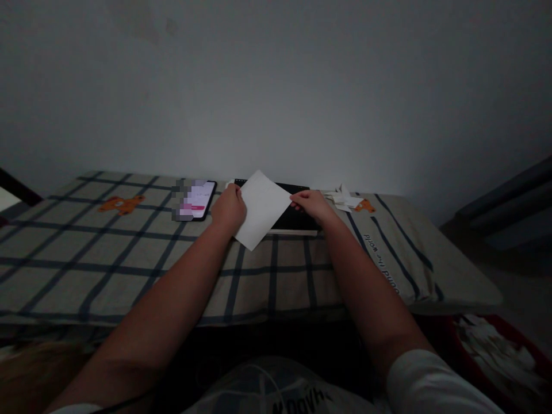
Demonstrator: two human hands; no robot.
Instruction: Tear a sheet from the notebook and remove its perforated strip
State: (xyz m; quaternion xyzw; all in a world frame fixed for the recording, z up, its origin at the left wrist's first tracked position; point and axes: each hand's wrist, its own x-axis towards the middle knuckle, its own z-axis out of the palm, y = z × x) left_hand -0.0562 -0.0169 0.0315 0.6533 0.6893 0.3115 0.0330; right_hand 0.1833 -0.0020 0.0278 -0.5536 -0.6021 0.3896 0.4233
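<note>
A square white sheet of paper (262, 211) is turned cornerwise in front of me, above a black-covered notebook (297, 217). My left hand (229, 208) is closed on the paper's left corner. On the opposite side, my right hand (311, 204) pinches the right corner between thumb and fingers. The paper hides part of the notebook, whose pale page edges show below it. Just right of my right hand lies a folded white paper shape (342, 198) with pointed parts.
A phone (200, 200) with a lit screen lies left of my left hand. The checked cloth (129, 241) with orange bear prints covers the table, which meets a grey wall (276, 86). At lower right stands a red container (457, 339) holding crumpled white pieces.
</note>
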